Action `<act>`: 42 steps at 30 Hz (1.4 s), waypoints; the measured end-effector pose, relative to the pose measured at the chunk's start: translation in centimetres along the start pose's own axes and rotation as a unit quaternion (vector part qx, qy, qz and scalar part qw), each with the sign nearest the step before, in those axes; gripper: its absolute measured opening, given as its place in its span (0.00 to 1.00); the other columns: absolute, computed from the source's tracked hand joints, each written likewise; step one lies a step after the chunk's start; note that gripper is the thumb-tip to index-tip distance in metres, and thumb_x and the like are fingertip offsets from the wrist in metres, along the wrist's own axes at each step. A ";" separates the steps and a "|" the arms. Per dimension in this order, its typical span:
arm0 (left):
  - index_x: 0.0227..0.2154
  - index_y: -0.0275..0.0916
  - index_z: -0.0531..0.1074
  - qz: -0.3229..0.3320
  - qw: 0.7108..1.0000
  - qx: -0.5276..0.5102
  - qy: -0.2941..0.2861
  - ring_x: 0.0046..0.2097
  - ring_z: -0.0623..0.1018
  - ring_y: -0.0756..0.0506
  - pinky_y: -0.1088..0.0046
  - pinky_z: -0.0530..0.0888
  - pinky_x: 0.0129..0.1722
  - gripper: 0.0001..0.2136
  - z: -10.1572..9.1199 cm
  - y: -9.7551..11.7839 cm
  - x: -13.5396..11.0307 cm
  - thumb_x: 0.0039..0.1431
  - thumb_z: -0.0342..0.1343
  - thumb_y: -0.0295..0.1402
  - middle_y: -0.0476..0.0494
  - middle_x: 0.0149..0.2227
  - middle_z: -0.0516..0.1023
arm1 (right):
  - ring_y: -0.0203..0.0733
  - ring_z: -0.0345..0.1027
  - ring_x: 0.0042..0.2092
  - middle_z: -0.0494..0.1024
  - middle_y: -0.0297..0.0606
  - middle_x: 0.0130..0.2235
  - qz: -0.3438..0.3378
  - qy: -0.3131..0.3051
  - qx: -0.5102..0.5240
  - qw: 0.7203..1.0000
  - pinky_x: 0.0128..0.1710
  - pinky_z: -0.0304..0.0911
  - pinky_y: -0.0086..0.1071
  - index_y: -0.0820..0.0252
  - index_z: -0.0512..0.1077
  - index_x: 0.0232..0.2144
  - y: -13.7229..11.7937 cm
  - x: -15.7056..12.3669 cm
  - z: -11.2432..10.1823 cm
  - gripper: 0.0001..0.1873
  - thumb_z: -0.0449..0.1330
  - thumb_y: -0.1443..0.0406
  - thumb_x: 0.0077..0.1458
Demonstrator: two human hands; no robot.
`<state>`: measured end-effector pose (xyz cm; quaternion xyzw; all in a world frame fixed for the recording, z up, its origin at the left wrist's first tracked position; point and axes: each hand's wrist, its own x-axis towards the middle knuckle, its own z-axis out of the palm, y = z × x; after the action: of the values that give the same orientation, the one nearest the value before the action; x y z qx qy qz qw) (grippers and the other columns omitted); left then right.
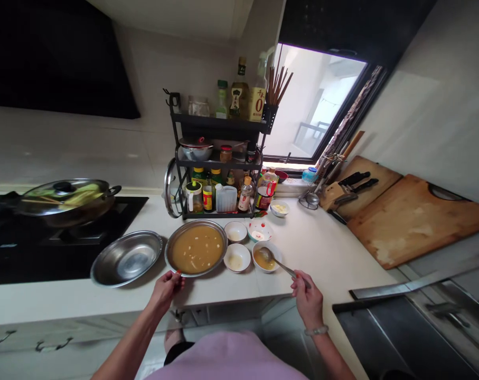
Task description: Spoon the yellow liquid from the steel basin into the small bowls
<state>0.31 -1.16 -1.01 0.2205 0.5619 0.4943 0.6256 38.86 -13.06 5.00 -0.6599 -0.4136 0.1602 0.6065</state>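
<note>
My left hand (166, 290) grips the near rim of a steel pan (175, 232) filled with yellow-brown batter. My right hand (307, 298) is closed on the handle of a metal spoon (274, 259). The spoon's bowl rests in a small white bowl (265, 257) holding some of the same brown liquid. Two more small white bowls (236, 257) (235, 231) stand between the pan and that bowl, each with a little pale residue.
An empty steel pan (126, 257) lies left of the batter pan. A lidded wok (65, 198) sits on the black hob. Behind stands a black spice rack (217, 163) with bottles. Wooden cutting boards (413, 219), a knife block (336, 194) and a sink (413, 338) are on the right.
</note>
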 end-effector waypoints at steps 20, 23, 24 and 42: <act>0.21 0.36 0.67 0.017 1.000 0.024 0.000 0.19 0.71 0.52 0.77 0.69 0.22 0.09 0.0 -0.2 0.0 0.43 0.63 0.32 0.49 0.18 0.73 | 0.33 0.63 0.16 0.74 0.32 0.19 0.103 0.114 0.134 0.979 0.13 0.59 0.25 0.63 0.69 0.33 -2.5 1.9 -0.5 0.18 0.62 0.53 0.49; 0.20 0.36 0.66 0.022 1.000 0.018 -0.009 0.19 0.70 0.52 0.77 0.69 0.22 0.10 0.0 -0.3 0.1 0.42 0.64 0.33 0.49 0.18 0.73 | 0.33 0.64 0.17 0.74 0.32 0.20 0.090 0.107 0.145 0.980 0.13 0.59 0.25 0.63 0.69 0.33 -3.6 2.5 0.5 0.18 0.62 0.53 0.49; 0.20 0.36 0.66 0.022 1.000 0.017 -0.011 0.19 0.70 0.53 0.77 0.69 0.22 0.11 0.0 -0.3 0.1 0.42 0.64 0.33 0.49 0.17 0.73 | 0.34 0.64 0.17 0.74 0.32 0.20 0.087 0.103 0.151 0.979 0.13 0.59 0.25 0.63 0.69 0.33 -4.0 2.7 1.1 0.18 0.62 0.53 0.49; 0.19 0.37 0.64 0.039 0.999 0.034 -0.005 0.19 0.69 0.52 0.76 0.67 0.21 0.13 0.4 0.0 -0.5 0.38 0.64 0.38 0.49 0.17 0.72 | 0.36 0.70 0.27 0.76 0.40 0.36 -0.212 -0.180 0.090 0.956 0.22 0.69 0.30 0.56 0.75 0.38 -6.2 0.4 10.8 0.12 0.53 0.62 0.59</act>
<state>0.78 -1.51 -0.67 0.2665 0.5660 0.4977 0.6008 29.20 -6.00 8.60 -0.4601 -0.6301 0.1801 0.5990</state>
